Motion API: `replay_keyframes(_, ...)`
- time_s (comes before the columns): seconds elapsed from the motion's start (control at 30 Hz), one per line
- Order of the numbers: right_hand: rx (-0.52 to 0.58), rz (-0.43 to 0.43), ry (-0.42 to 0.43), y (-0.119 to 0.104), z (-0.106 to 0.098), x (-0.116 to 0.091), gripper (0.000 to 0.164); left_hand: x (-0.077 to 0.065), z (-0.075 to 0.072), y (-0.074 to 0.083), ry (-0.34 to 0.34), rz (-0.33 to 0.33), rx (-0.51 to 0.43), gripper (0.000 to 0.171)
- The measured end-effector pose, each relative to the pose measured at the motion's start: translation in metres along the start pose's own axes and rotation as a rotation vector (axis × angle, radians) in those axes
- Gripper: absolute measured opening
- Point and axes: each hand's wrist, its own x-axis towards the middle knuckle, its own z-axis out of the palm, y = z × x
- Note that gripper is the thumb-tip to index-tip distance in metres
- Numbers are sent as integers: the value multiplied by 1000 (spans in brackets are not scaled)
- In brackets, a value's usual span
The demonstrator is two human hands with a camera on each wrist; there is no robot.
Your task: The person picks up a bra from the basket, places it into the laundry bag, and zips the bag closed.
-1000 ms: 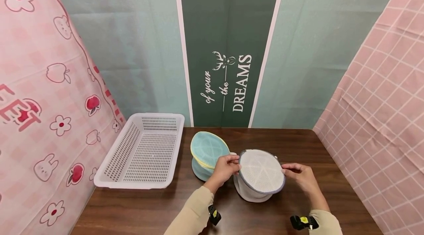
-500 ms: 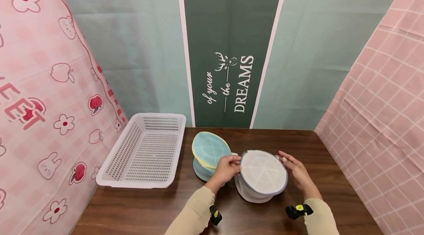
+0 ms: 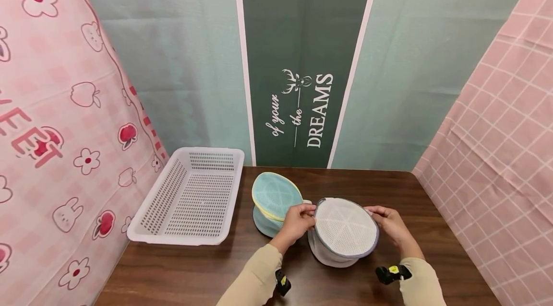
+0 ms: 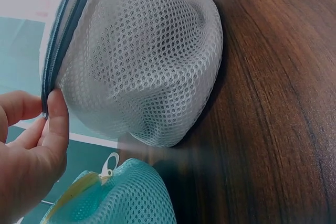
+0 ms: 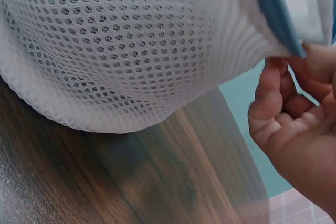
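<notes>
A white mesh laundry bag (image 3: 345, 227) with a blue-grey zipped rim stands on the table, its round top tilted toward me. My left hand (image 3: 297, 223) pinches the left side of that rim; the left wrist view shows thumb and finger on the zip edge (image 4: 58, 40). On the opposite side my right hand (image 3: 392, 225) pinches the rim between thumb and fingers, just under the blue zip (image 5: 275, 14) in the right wrist view. A teal mesh laundry bag (image 3: 276, 195) with yellow trim sits left of the white one, close beside my left hand. Its pale zip pull (image 4: 106, 170) sticks up.
A white perforated plastic basket (image 3: 200, 205) stands on the left of the dark wood table (image 3: 337, 291). Patterned pink cloths (image 3: 497, 152) hang at both sides, and a green curtain (image 3: 294, 32) closes off the back.
My right hand's fingers spread along the rim's upper right half a second ago, then came together in a pinch on it. My left hand keeps its hold. The whole head view shifted slightly right.
</notes>
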Motion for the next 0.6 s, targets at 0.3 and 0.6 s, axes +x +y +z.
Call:
replay_keyframes(0.3, -161, -14, 83, -4, 4, -2, 22, 1, 1, 1, -1, 58, 128, 32)
replay_keyframes(0.6, -461, -151, 224, -12, 13, -5, 16, 18, 3, 21, 23, 253, 609, 32)
